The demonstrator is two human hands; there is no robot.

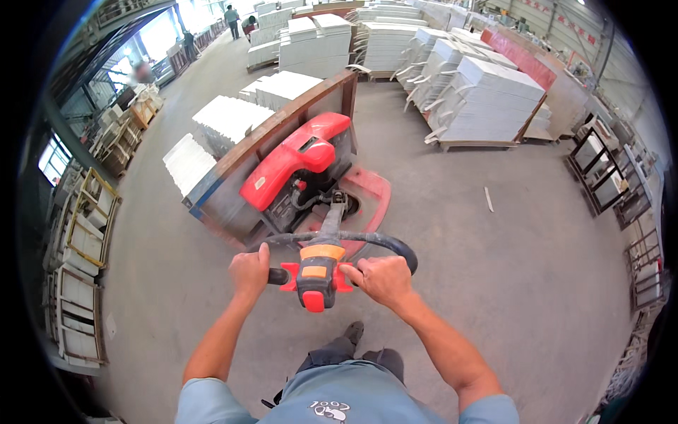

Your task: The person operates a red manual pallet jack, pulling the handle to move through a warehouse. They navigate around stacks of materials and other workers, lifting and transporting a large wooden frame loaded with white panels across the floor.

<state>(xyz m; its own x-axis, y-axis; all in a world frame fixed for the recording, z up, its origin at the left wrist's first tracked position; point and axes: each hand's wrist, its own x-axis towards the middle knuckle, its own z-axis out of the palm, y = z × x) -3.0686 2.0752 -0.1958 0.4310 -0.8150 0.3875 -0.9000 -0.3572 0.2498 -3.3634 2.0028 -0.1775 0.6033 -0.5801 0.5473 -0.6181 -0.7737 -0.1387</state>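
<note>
My left hand [250, 273] is closed around the left grip of a black steering handle, its thumb pointing up. On the right grip, my right hand [385, 280] is wrapped too, with its thumb against a red thumb lever [342, 278]. Between the hands sits the handle's control head [315, 273], black with orange panels and a red button at its near end. A grey tiller arm joins it to the red-covered electric pallet truck [293, 157] ahead. A wooden-edged upright panel [282, 131] stands just beyond the truck body, with white slab stacks [224, 121] behind it.
Tall stacks of white slabs [487, 102] rest on pallets ahead and to the right. Dark metal racks [597, 169] line the right side; yellow and wooden frames [92, 219] line the left. A pale strip [489, 199] lies on the concrete floor. People [232, 22] stand far off.
</note>
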